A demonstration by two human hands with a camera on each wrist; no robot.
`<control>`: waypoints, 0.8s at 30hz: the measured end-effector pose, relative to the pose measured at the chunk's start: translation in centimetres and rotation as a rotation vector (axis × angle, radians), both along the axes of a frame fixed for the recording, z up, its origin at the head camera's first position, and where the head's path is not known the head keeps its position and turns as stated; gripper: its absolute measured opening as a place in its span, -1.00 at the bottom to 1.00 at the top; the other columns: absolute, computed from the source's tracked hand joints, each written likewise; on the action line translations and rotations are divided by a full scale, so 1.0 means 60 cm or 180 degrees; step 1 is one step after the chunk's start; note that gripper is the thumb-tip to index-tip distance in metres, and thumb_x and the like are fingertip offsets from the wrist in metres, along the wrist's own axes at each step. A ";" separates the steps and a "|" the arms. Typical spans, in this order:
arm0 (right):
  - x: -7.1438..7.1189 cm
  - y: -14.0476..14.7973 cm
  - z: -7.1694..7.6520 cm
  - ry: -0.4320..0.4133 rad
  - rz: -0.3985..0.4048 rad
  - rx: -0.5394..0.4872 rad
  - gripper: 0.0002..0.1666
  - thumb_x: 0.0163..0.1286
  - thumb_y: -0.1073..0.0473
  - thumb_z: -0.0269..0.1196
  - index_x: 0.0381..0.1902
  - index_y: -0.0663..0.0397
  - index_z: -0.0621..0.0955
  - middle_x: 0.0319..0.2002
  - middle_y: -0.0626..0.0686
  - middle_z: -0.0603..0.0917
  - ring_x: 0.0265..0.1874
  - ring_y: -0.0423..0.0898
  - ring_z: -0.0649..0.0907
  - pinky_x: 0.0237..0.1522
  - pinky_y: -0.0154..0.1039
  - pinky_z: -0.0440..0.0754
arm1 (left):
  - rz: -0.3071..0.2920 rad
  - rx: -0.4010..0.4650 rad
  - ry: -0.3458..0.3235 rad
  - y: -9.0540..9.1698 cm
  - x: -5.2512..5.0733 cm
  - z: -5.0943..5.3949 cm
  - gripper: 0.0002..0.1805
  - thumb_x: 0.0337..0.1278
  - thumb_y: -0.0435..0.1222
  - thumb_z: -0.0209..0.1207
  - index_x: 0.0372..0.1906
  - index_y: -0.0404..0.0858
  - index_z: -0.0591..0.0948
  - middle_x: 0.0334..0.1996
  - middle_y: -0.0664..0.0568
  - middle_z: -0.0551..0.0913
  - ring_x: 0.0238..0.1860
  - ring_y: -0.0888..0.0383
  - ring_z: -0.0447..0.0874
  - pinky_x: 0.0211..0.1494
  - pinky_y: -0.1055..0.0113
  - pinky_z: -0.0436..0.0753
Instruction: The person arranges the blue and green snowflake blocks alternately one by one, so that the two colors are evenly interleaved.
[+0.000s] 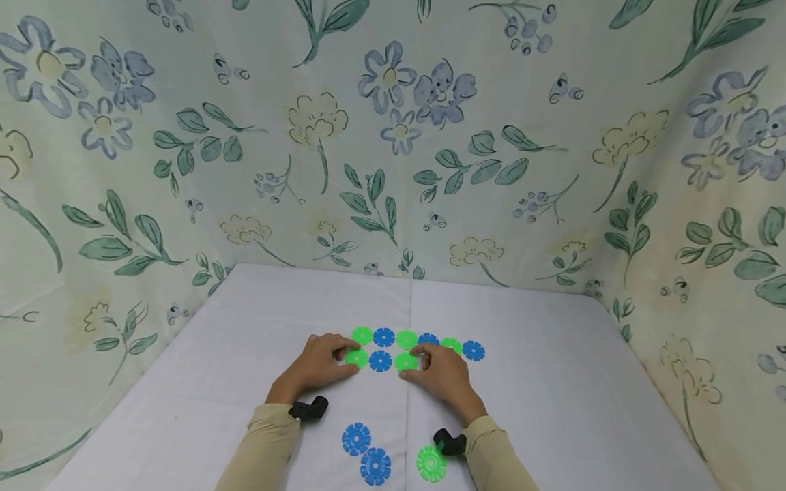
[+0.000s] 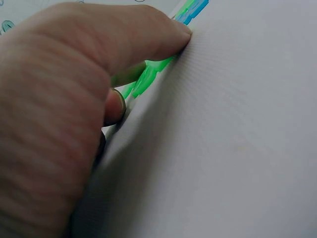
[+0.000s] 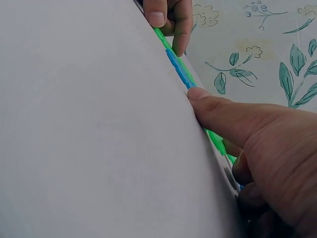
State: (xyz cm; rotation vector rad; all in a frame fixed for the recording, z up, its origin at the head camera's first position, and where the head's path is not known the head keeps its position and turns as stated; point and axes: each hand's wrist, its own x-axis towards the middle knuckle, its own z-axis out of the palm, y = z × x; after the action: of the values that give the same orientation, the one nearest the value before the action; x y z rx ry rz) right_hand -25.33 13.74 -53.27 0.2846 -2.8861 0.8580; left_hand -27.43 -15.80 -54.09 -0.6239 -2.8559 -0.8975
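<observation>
No legible txt, labels, brands, nos. or signs in any view.

the person wears long, plain sleeves of light beige cloth. the left sleeve (image 1: 260, 447) and the right sleeve (image 1: 499, 455) both show soft creases and end at the wrist in a straight edge. beside each edge sits a small black camera, the left camera (image 1: 310, 408) and the right camera (image 1: 450, 442), each a chunky, bent shape with rounded corners. the left hand (image 1: 321, 360) and right hand (image 1: 443, 372) are bare, with a short thumbnail (image 3: 157, 19) showing on the left one.
</observation>
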 end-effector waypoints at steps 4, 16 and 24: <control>0.000 0.001 -0.001 -0.0013 -0.0005 0.0009 -0.40 -0.03 -0.35 0.52 -0.07 -0.25 0.72 -0.61 -0.20 0.46 -0.61 -0.22 0.40 -0.54 -0.29 0.30 | -0.0005 -0.0008 0.0017 0.000 0.000 0.000 -0.56 -0.01 0.06 0.44 0.04 0.16 0.71 -0.50 0.29 0.43 -0.38 0.30 0.38 -0.10 0.20 0.18; 0.003 0.003 -0.001 0.0007 0.0037 -0.0018 -0.40 -0.03 -0.34 0.52 -0.07 -0.25 0.71 -0.60 -0.20 0.46 -0.61 -0.22 0.40 -0.53 -0.29 0.30 | -0.0022 0.0000 -0.0008 0.002 0.001 0.002 -0.57 -0.02 0.04 0.45 0.03 0.14 0.71 -0.51 0.27 0.45 -0.38 0.30 0.38 -0.09 0.18 0.19; 0.003 0.002 -0.003 0.0015 0.0047 -0.0003 -0.37 -0.03 -0.35 0.52 -0.01 -0.30 0.68 -0.60 -0.22 0.48 -0.62 -0.23 0.42 -0.54 -0.29 0.33 | -0.0006 -0.0027 -0.0023 0.002 0.002 0.003 -0.57 -0.01 0.05 0.44 0.04 0.15 0.71 -0.50 0.29 0.44 -0.37 0.29 0.37 -0.09 0.19 0.19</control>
State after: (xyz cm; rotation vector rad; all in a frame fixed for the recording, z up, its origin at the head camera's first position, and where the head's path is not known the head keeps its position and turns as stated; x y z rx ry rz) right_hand -25.18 13.86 -53.44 0.3080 -2.8827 0.8601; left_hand -27.32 -15.69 -53.91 -0.6256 -2.8676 -0.8903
